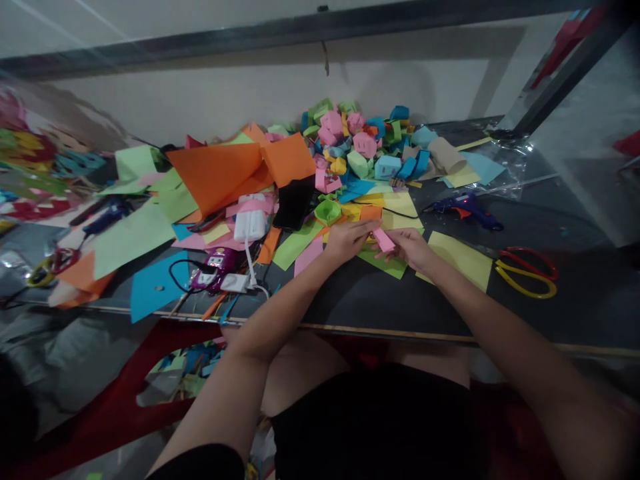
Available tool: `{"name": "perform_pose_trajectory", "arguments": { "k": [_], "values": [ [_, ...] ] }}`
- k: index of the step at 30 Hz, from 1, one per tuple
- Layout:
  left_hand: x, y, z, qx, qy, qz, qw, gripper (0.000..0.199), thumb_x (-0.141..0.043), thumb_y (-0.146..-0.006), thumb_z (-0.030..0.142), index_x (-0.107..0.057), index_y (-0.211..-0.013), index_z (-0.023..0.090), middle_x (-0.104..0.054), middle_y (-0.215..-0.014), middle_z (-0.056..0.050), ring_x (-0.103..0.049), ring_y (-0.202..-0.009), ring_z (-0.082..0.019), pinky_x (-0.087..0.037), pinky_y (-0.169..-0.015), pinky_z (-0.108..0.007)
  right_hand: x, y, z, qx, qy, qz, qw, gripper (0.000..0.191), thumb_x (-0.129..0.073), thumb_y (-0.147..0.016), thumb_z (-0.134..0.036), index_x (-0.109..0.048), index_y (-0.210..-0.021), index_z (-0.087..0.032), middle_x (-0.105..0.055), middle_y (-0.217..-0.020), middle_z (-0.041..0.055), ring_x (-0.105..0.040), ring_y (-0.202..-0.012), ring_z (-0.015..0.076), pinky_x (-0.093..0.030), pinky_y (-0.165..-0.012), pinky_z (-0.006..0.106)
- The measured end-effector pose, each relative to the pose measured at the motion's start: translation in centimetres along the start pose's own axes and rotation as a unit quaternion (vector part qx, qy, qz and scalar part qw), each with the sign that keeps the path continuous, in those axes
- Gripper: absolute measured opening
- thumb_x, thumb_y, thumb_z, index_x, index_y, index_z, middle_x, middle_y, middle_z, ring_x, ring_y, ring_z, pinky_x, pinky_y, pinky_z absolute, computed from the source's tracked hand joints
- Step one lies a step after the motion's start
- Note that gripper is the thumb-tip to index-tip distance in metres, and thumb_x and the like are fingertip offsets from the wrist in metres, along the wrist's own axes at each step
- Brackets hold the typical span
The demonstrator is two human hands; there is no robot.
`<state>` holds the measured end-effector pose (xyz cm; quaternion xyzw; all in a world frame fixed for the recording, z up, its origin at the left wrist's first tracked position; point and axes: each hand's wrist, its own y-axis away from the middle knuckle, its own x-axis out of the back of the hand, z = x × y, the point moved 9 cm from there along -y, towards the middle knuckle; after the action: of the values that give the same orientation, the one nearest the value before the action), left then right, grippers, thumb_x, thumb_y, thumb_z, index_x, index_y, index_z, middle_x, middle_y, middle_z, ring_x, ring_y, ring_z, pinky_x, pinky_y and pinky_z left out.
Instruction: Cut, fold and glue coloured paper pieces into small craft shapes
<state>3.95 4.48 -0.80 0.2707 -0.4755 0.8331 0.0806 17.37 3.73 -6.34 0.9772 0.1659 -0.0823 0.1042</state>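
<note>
A small folded pink paper piece (384, 240) is held between my two hands above the middle of the table. My left hand (346, 240) pinches its upper left end, beside an orange paper piece (371, 213). At its right side, my right hand (411, 247) grips it with the fingertips. Under and around the hands lie green and yellow sheets. A green paper cup shape (328, 212) sits just left of and beyond my left hand.
A pile of folded paper shapes (365, 145) lies at the back. Right are a blue glue gun (467, 208) and red-and-yellow-handled scissors (527, 272). Left are orange sheets (217, 172), a black phone (294, 204), a white power strip (250, 219) and a purple device (216, 268).
</note>
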Motion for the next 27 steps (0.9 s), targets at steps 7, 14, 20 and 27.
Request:
{"name": "perform_pose_trajectory", "arguments": {
  "k": [7, 14, 20, 27],
  "values": [
    [-0.8, 0.3, -0.8, 0.030, -0.028, -0.041, 0.998, 0.035, -0.052, -0.094, 0.014, -0.079, -0.114, 0.021, -0.081, -0.106, -0.008, -0.077, -0.094, -0.016, -0.057, -0.077, -0.023, -0.2, 0.5, 0.6, -0.051, -0.001, -0.009, 0.999, 0.041, -0.092, -0.064, -0.049, -0.079, -0.083, -0.015, -0.080, -0.079, 0.0115, -0.076, -0.064, 0.0190, -0.061, -0.054, 0.024],
    [-1.2, 0.8, -3.6, 0.250, 0.177, -0.009, 0.952, 0.036, -0.067, -0.088, 0.028, -0.076, -0.121, 0.017, -0.081, -0.093, -0.006, -0.070, -0.068, -0.012, -0.055, -0.066, -0.021, 0.0, 0.4, -0.3, -0.004, 0.055, 0.000, 0.998, 0.056, -0.087, -0.061, -0.068, -0.076, -0.075, -0.015, -0.078, -0.075, 0.0094, -0.071, -0.056, 0.0144, -0.055, -0.050, 0.022],
    [-1.7, 0.9, -4.1, 0.328, 0.255, 0.000, 0.910, 0.034, -0.072, -0.085, 0.045, -0.080, -0.101, 0.017, -0.079, -0.081, -0.004, -0.068, -0.063, -0.011, -0.050, -0.056, -0.019, 0.4, 0.3, -1.0, 0.021, 0.103, 0.028, 0.994, 0.062, -0.080, -0.063, -0.077, -0.070, -0.068, -0.016, -0.075, -0.068, 0.0081, -0.066, -0.051, 0.0120, -0.051, -0.048, 0.022],
    [-1.8, 0.9, -3.5, 0.349, 0.231, -0.019, 0.908, 0.036, -0.067, -0.090, 0.048, -0.076, -0.075, 0.016, -0.073, -0.066, -0.003, -0.063, -0.054, -0.010, -0.046, -0.051, -0.019, 0.2, 0.5, -1.5, 0.037, 0.129, 0.039, 0.990, 0.062, -0.076, -0.065, -0.079, -0.065, -0.062, -0.018, -0.068, -0.058, 0.0047, -0.062, -0.047, 0.0113, -0.049, -0.046, 0.023]
  ]
}}
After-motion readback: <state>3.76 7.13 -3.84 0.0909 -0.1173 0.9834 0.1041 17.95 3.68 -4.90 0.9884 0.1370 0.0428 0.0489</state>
